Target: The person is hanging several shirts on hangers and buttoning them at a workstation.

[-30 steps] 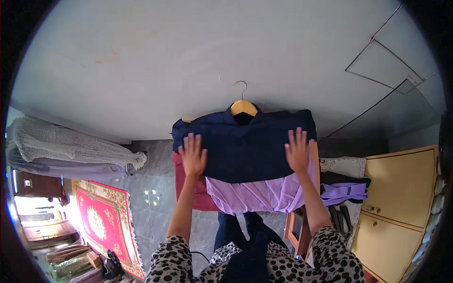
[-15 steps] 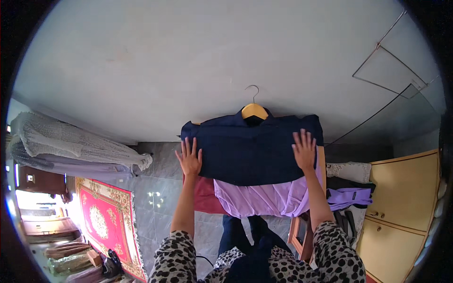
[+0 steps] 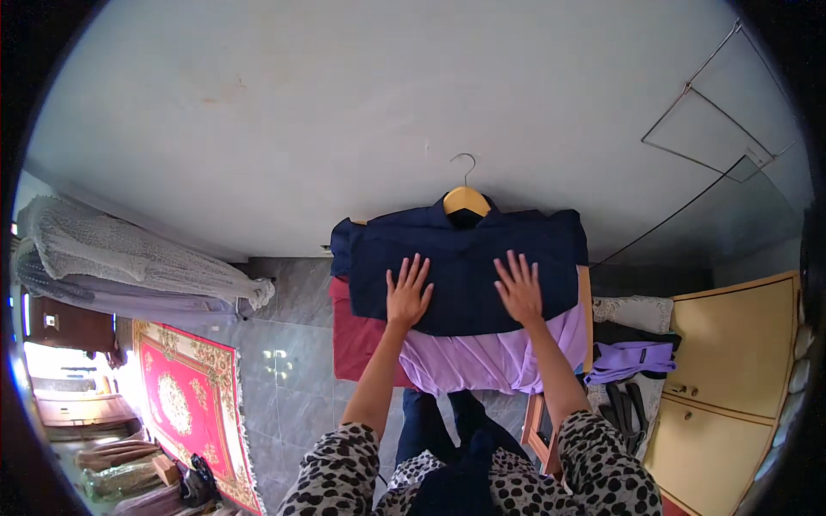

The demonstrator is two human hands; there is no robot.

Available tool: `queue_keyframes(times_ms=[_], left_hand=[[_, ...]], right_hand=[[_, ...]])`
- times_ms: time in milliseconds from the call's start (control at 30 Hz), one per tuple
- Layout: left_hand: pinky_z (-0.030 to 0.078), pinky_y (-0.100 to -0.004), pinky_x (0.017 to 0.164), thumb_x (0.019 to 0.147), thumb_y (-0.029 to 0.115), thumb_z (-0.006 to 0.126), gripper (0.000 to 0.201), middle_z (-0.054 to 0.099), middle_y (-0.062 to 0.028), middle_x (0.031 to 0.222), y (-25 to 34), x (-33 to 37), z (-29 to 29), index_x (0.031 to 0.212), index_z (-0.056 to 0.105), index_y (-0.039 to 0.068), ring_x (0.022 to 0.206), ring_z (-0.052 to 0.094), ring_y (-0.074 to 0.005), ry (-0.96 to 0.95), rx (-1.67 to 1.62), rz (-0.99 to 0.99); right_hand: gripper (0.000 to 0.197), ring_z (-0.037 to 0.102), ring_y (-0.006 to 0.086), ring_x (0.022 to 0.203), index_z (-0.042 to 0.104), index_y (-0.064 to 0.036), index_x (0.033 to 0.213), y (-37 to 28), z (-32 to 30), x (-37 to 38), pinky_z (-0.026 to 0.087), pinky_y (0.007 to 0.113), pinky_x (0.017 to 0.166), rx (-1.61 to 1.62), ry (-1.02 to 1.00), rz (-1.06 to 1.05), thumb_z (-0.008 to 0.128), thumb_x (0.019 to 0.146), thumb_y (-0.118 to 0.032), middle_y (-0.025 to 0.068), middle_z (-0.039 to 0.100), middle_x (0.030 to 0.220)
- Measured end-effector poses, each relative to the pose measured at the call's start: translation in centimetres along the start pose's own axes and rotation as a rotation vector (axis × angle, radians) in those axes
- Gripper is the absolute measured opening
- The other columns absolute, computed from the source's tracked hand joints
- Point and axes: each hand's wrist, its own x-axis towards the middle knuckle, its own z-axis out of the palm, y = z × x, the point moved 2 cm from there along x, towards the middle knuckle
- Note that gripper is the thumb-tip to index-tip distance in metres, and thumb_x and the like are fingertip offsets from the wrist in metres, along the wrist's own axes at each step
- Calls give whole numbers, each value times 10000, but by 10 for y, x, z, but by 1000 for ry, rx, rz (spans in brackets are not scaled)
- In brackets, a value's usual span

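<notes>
A dark navy shirt (image 3: 465, 292) lies spread out with its collar at the far side. In the collar sits a wooden hanger (image 3: 466, 201), its metal hook pointing up against the wall. My left hand (image 3: 409, 292) rests flat on the left half of the shirt, fingers spread. On the right half, my right hand (image 3: 519, 290) lies flat too, fingers apart. Beneath the shirt's near edge a lilac cloth (image 3: 469, 359) shows in folds. A dark red cloth (image 3: 357, 344) hangs at the left. Neither hand grips anything.
Beyond the shirt rises a pale wall (image 3: 344, 112). At the right stand a yellow cabinet (image 3: 731, 353) and a purple garment (image 3: 632, 359). Left are a grey curtain (image 3: 155, 258), a red patterned rug (image 3: 185, 396) and a grey tiled floor (image 3: 301, 361).
Both hands have moved inward from the shirt's sides toward its middle and slightly nearer to me. The shirt's left side now shows a fold line where my left hand was.
</notes>
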Motion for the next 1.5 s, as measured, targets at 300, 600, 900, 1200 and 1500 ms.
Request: queue_keyframes(times_ms=[300, 600, 900, 1200, 1500], left_hand=[[101, -572, 1171, 998, 451, 382, 601, 211, -22, 1616, -64, -37, -26, 1546, 253, 241, 1490, 177, -246, 12, 76, -161], [100, -581, 1162, 1010, 392, 377, 577, 225, -82, 1608, -7, -34, -17, 1543, 267, 198, 1481, 205, -266, 81, -30, -103], [55, -601, 1163, 1024, 406, 321, 560, 199, -72, 1616, -95, -116, -32, 1545, 260, 212, 1496, 140, -288, 130, 175, -497], [32, -655, 1140, 1005, 392, 388, 584, 145, -91, 1628, -101, -243, -53, 1548, 250, 230, 1503, 98, -311, 5, 126, -610], [52, -651, 1136, 1005, 381, 395, 564, 175, -78, 1622, -33, -225, -76, 1541, 271, 257, 1500, 120, -297, 12, -24, -312]], right_hand=[[535, 256, 326, 1452, 287, -264, 1535, 90, -13, -47, 223, 553, 1149, -229, -2, 305, 373, 1026, -405, 43, 232, 1606], [522, 270, 368, 1437, 341, -265, 1513, 1, -10, -30, 162, 633, 1139, 65, 101, 25, 422, 1010, -381, 105, 261, 1589], [516, 230, 328, 1460, 349, -210, 1511, 47, -31, -34, 133, 604, 1156, -48, 99, 341, 388, 1018, -358, 90, 230, 1601], [620, 184, 341, 1475, 399, -122, 1473, -52, -73, 95, 96, 690, 1118, -51, 389, 291, 558, 922, -360, 127, 200, 1605], [432, 271, 300, 1440, 644, -77, 1088, -64, -71, 143, 147, 642, 1148, 12, 393, 488, 797, 727, -261, 94, 310, 1540]])
